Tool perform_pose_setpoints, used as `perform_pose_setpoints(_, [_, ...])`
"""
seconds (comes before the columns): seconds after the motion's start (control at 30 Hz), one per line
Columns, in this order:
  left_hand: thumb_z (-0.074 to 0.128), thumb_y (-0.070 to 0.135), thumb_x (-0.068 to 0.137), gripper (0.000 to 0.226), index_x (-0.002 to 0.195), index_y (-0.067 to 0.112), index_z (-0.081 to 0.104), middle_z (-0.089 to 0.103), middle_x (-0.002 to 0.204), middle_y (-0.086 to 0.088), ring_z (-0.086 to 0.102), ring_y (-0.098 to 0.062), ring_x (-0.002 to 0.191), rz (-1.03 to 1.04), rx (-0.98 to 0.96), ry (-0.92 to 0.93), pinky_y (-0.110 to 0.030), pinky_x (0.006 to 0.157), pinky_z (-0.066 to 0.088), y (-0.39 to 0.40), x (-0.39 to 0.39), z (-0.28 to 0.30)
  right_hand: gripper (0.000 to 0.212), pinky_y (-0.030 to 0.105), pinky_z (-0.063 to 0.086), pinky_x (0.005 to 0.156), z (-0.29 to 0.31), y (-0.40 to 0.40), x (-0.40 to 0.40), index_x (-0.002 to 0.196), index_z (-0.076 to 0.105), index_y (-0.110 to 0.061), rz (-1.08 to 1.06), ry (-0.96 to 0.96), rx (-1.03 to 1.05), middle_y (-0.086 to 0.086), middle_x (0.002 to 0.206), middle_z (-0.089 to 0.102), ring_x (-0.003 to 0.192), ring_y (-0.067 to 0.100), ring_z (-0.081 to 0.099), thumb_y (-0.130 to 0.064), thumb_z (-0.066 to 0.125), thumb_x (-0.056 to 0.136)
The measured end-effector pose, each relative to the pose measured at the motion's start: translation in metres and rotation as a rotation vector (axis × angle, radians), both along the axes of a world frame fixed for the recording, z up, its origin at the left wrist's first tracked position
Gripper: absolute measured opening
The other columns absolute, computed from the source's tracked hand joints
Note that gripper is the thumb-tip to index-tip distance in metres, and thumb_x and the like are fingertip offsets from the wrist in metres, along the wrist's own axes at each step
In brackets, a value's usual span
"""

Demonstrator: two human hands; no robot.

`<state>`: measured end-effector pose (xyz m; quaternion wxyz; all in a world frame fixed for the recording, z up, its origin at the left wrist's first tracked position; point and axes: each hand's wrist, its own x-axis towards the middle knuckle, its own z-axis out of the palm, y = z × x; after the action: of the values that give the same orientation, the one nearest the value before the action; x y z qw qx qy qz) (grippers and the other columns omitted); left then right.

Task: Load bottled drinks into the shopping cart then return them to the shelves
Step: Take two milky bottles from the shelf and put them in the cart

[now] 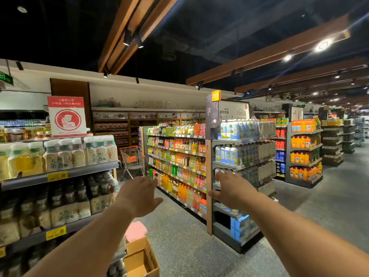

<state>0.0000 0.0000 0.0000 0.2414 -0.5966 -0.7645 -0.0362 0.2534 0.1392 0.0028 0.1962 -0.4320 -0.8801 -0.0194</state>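
Round ceiling spotlights [322, 45] flare with streaked glare against a dark ceiling, while the drink shelves [176, 156] glow brightly. Wide-angle distortion bends the ceiling beams [267, 54] and edges; the near packs at left [60, 154] look soft and blurred.

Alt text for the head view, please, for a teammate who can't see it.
Both bare hands, left hand and right hand, reach forward open and empty down a supermarket drinks aisle; an empty orange-handled wire shopping cart stands far ahead beside shelves of bottled drinks.
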Motion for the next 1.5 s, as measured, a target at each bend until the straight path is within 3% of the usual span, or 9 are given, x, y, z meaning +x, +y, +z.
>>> perform_pose_setpoints(0.17, [0.043, 0.070, 0.087, 0.067, 0.138, 0.026, 0.045, 0.054, 0.136, 0.000, 0.052, -0.023, 0.124, 0.065, -0.048, -0.014, -0.042, 0.100, 0.047, 0.058, -0.013, -0.001, 0.066, 0.037, 0.046, 0.088, -0.011, 0.067, -0.009, 0.136, 0.038, -0.026, -0.111, -0.041, -0.060, 0.002, 0.131, 0.048, 0.117, 0.024, 0.048, -0.065, 0.051, 0.085])
perform_pose_setpoints(0.47, [0.045, 0.071, 0.086, 0.065, 0.136, 0.031, 0.048, 0.057, 0.132, 0.003, 0.056, -0.021, 0.118, 0.082, -0.096, -0.075, -0.040, 0.089, 0.050, 0.200, -0.093, -0.014, 0.070, 0.038, 0.046, 0.087, -0.037, 0.197, -0.095, 0.143, 0.032, -0.026, -0.065, -0.096, -0.062, 0.004, 0.135, 0.046, 0.118, 0.028, 0.050, -0.064, 0.050, 0.087])
perform_pose_setpoints(0.67, [0.050, 0.070, 0.085, 0.060, 0.127, 0.029, 0.054, 0.061, 0.121, 0.003, 0.059, -0.018, 0.107, 0.066, -0.123, -0.151, -0.038, 0.087, 0.053, 0.323, -0.168, -0.007, 0.055, 0.035, 0.047, 0.078, -0.022, 0.304, -0.174, 0.125, 0.046, -0.027, -0.060, -0.076, -0.060, 0.002, 0.121, 0.053, 0.105, 0.023, 0.055, -0.061, 0.056, 0.084])
perform_pose_setpoints(0.73, [0.049, 0.071, 0.084, 0.059, 0.124, 0.028, 0.056, 0.062, 0.118, 0.003, 0.059, -0.017, 0.103, 0.055, -0.121, -0.182, -0.038, 0.085, 0.054, 0.368, -0.192, -0.003, 0.057, 0.036, 0.050, 0.082, -0.023, 0.344, -0.200, 0.126, 0.047, -0.026, -0.048, -0.066, -0.060, 0.002, 0.121, 0.053, 0.107, 0.023, 0.055, -0.061, 0.056, 0.083])
perform_pose_setpoints(0.87, [0.050, 0.072, 0.083, 0.059, 0.121, 0.028, 0.055, 0.062, 0.114, 0.003, 0.059, -0.018, 0.101, 0.066, -0.160, -0.185, -0.041, 0.085, 0.055, 0.464, -0.234, -0.009, 0.067, 0.034, 0.045, 0.081, -0.033, 0.433, -0.250, 0.136, 0.040, -0.024, -0.049, -0.081, -0.037, 0.003, 0.127, 0.053, 0.109, 0.024, 0.054, -0.063, 0.056, 0.083])
perform_pose_setpoints(1.03, [0.049, 0.072, 0.083, 0.061, 0.124, 0.028, 0.055, 0.063, 0.119, 0.003, 0.061, -0.020, 0.106, 0.059, -0.153, -0.184, -0.040, 0.086, 0.055, 0.586, -0.286, -0.018, 0.061, 0.032, 0.050, 0.075, -0.043, 0.556, -0.308, 0.129, 0.046, -0.021, -0.025, -0.071, -0.040, 0.003, 0.112, 0.055, 0.089, 0.018, 0.053, -0.059, 0.059, 0.083])
perform_pose_setpoints(1.3, [0.048, 0.072, 0.084, 0.063, 0.126, 0.025, 0.054, 0.060, 0.124, 0.001, 0.059, -0.023, 0.112, 0.122, -0.137, -0.265, -0.038, 0.089, 0.051, 0.790, -0.402, 0.004, 0.066, 0.038, 0.050, 0.085, -0.012, 0.793, -0.420, 0.133, 0.044, -0.019, -0.004, -0.121, -0.048, 0.007, 0.128, 0.054, 0.108, 0.026, 0.056, -0.062, 0.053, 0.085])
perform_pose_setpoints(1.4, [0.049, 0.072, 0.083, 0.060, 0.119, 0.025, 0.056, 0.061, 0.121, 0.001, 0.059, -0.022, 0.109, 0.140, -0.144, -0.295, -0.038, 0.089, 0.051, 0.860, -0.451, -0.003, 0.068, 0.038, 0.049, 0.088, -0.017, 0.870, -0.471, 0.135, 0.044, -0.019, 0.018, -0.124, -0.048, 0.007, 0.131, 0.053, 0.112, 0.026, 0.055, -0.063, 0.053, 0.084])
perform_pose_setpoints(1.5, [0.050, 0.072, 0.084, 0.063, 0.126, 0.025, 0.055, 0.060, 0.126, 0.001, 0.058, -0.023, 0.112, 0.137, -0.124, -0.334, -0.036, 0.089, 0.049, 0.939, -0.503, -0.014, 0.067, 0.038, 0.048, 0.086, -0.027, 0.945, -0.523, 0.132, 0.045, -0.020, 0.030, -0.130, -0.032, 0.006, 0.129, 0.053, 0.111, 0.027, 0.055, -0.064, 0.053, 0.083])
